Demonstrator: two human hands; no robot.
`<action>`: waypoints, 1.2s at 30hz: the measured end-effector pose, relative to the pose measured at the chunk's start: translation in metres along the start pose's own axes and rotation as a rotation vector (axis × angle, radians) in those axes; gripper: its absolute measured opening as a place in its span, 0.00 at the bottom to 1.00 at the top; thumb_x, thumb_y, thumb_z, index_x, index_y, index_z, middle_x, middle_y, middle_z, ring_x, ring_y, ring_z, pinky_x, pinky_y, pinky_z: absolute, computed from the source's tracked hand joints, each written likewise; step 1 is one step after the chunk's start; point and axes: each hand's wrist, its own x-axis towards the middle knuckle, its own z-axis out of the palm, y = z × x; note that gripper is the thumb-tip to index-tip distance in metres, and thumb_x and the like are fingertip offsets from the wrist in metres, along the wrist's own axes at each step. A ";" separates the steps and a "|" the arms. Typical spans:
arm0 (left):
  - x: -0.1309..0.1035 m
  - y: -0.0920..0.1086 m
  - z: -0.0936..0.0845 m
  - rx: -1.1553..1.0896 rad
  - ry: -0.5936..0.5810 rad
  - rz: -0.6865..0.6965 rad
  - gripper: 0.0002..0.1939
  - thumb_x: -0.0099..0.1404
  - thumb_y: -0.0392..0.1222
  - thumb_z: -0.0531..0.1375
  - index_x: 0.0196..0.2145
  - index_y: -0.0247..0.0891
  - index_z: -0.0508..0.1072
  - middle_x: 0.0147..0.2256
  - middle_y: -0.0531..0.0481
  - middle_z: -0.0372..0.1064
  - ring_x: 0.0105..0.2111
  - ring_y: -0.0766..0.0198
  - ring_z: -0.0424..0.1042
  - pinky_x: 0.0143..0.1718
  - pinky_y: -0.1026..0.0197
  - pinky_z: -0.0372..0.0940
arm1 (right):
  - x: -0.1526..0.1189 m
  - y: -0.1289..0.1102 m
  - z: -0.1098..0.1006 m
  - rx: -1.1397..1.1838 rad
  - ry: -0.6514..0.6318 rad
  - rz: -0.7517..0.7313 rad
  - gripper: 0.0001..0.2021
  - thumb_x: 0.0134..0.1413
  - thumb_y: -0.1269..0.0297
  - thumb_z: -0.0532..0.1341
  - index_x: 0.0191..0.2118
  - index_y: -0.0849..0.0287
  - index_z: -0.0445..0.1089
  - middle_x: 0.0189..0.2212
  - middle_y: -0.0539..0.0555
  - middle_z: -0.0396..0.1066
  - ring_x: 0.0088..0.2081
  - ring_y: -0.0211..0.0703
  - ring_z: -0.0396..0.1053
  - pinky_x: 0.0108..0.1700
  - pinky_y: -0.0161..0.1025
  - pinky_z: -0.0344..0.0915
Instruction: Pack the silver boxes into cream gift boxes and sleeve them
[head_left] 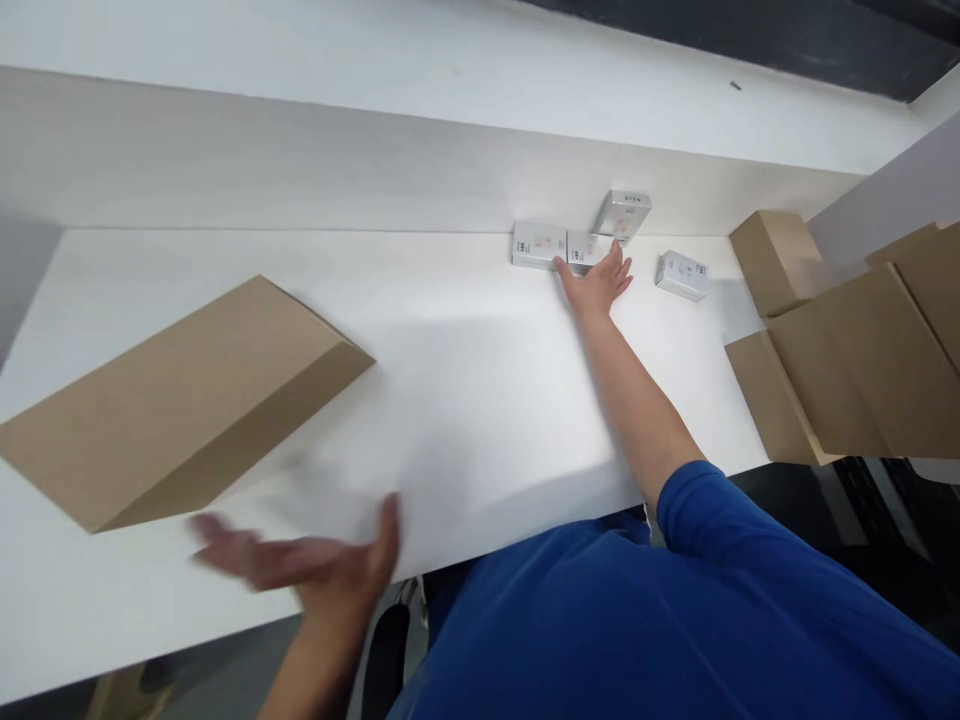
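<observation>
My right hand point(596, 285) reaches to the back of the white table, thumb and fingers spread at the front of a small white box point(583, 247). Whether it grips that box I cannot tell for certain; the palm hides part of it. A similar white box point(538, 243) lies flat against its left end. Behind the fingers another white box point(624, 212) leans tilted by the back wall. To the right, one more white box point(682, 275) lies apart. Blurred by motion, my left hand point(315, 560) is open and holds nothing, near the front edge beside a large brown cardboard box point(187, 390).
Several brown cardboard boxes point(847, 370) stand at the right, some reaching past the table edge. A smaller brown box point(780, 262) sits in the back right corner. The white table point(480, 400) ends at a low back wall point(337, 165) with a ledge above.
</observation>
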 end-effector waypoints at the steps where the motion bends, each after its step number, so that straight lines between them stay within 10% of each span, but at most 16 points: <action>1: 0.000 0.019 0.009 0.003 0.031 0.075 0.79 0.55 0.49 0.75 0.75 0.69 0.12 0.80 0.51 0.08 0.81 0.25 0.22 0.76 0.14 0.25 | 0.003 0.001 0.001 -0.013 -0.016 -0.002 0.62 0.52 0.30 0.68 0.80 0.60 0.42 0.81 0.72 0.40 0.83 0.67 0.34 0.79 0.74 0.36; 4: 0.015 0.067 0.039 -0.101 -0.130 0.278 0.68 0.65 0.49 0.70 0.77 0.65 0.19 0.81 0.38 0.33 0.79 0.30 0.48 0.76 0.17 0.47 | 0.008 -0.002 0.003 -0.029 -0.021 -0.004 0.64 0.47 0.27 0.69 0.79 0.59 0.44 0.81 0.73 0.42 0.82 0.67 0.40 0.79 0.73 0.36; 7: 0.054 0.093 0.070 -0.149 -0.203 0.331 0.59 0.74 0.49 0.64 0.78 0.52 0.19 0.76 0.27 0.47 0.79 0.35 0.50 0.76 0.26 0.53 | 0.007 -0.004 0.002 -0.026 -0.034 -0.055 0.61 0.45 0.27 0.69 0.76 0.59 0.51 0.80 0.73 0.44 0.80 0.66 0.46 0.80 0.68 0.40; 12: 0.159 0.113 0.128 -0.174 -0.201 0.160 0.57 0.74 0.61 0.61 0.78 0.36 0.26 0.77 0.18 0.42 0.81 0.34 0.44 0.79 0.27 0.40 | 0.002 -0.003 0.000 -0.018 -0.069 -0.166 0.55 0.43 0.29 0.72 0.72 0.53 0.60 0.78 0.68 0.51 0.76 0.66 0.54 0.78 0.67 0.46; 21: 0.318 0.136 0.200 -0.351 -0.087 -0.122 0.72 0.49 0.75 0.74 0.77 0.37 0.47 0.76 0.25 0.51 0.78 0.30 0.49 0.81 0.33 0.38 | -0.004 -0.011 0.000 -0.030 -0.113 -0.296 0.38 0.51 0.44 0.74 0.65 0.54 0.68 0.65 0.65 0.66 0.70 0.62 0.62 0.77 0.59 0.52; 27: 0.350 0.126 0.210 -0.374 -0.054 -0.152 0.58 0.48 0.68 0.77 0.68 0.38 0.65 0.63 0.33 0.72 0.67 0.32 0.68 0.74 0.35 0.57 | -0.002 -0.011 0.000 0.034 -0.030 -0.319 0.33 0.61 0.50 0.65 0.66 0.61 0.61 0.65 0.69 0.65 0.69 0.59 0.65 0.72 0.55 0.63; 36: 0.334 0.128 0.196 -0.546 -0.213 0.016 0.53 0.47 0.64 0.78 0.66 0.44 0.69 0.40 0.52 0.81 0.49 0.49 0.81 0.57 0.49 0.73 | -0.006 -0.018 -0.005 0.052 -0.069 -0.498 0.34 0.63 0.53 0.65 0.70 0.61 0.62 0.71 0.68 0.63 0.74 0.56 0.62 0.75 0.52 0.63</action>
